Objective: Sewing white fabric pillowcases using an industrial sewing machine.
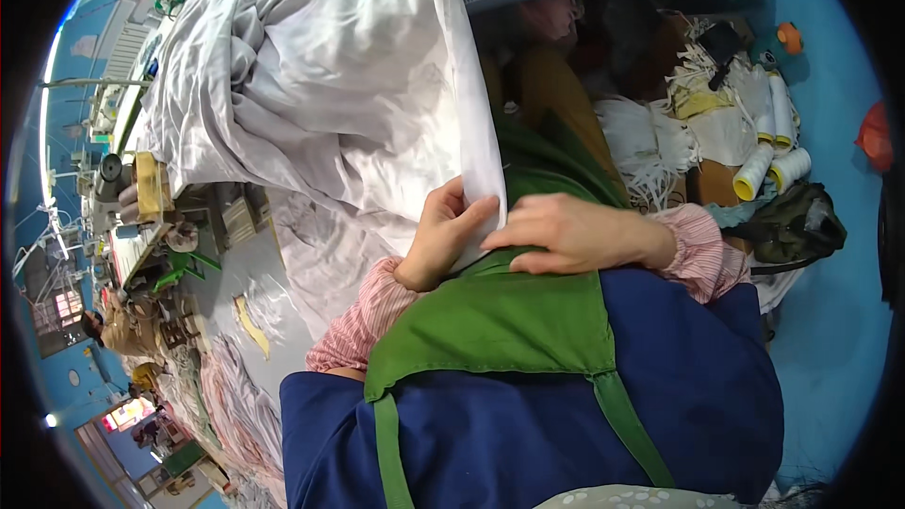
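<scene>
While the white cloth [330, 75] spreads from the upper left of the frame down to its middle, the person seems to be at the step of handling its folded edge band [481, 132], which runs from the top centre to the hands. The next move probably calls for a light, even hold on that band, so that the layers lie flat and do not slip apart. The left hand [441, 234], at the centre, is closed on the band's lower end, its thumb laid across the top. The right hand [570, 229], just right of it, is loosely curled, fingertips at the cloth's edge — whether they pinch it or merely touch it cannot be told. Below both hands lies the green apron [500, 325].
</scene>
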Demonstrator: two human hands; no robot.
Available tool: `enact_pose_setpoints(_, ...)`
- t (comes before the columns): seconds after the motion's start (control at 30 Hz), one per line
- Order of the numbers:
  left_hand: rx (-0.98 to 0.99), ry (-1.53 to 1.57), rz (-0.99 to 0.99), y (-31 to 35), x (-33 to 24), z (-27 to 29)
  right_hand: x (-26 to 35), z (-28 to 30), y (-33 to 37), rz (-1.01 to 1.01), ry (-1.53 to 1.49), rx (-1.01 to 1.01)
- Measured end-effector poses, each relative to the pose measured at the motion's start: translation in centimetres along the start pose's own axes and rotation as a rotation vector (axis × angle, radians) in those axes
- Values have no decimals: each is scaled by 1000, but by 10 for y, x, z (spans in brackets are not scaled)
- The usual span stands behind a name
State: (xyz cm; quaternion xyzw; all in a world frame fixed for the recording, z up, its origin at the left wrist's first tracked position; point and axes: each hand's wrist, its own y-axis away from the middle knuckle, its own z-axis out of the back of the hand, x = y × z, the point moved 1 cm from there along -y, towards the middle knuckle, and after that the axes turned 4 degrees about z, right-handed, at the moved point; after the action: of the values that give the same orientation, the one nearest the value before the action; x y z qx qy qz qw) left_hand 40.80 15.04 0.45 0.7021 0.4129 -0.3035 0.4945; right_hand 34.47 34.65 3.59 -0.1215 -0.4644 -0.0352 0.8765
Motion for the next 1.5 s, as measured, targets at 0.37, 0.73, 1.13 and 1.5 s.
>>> enact_pose_setpoints(0.37, -260, -277, -256, 25, 16, -2, -36, 68, -59, 206, 717, -245)
enact_pose_setpoints(0.73, 25, -900, -513, 14, -46, 16, -10, 51, -23, 387, 837, -147)
enact_pose_setpoints(1.13, -785, -1623, -577, -167, -164, 257, -73, 41, 4, 71, 583, -473)
enact_pose_setpoints(1.5, -764, -1684, -589, -222, -215, 276, -112, 91, -26, -19, 468, -476)
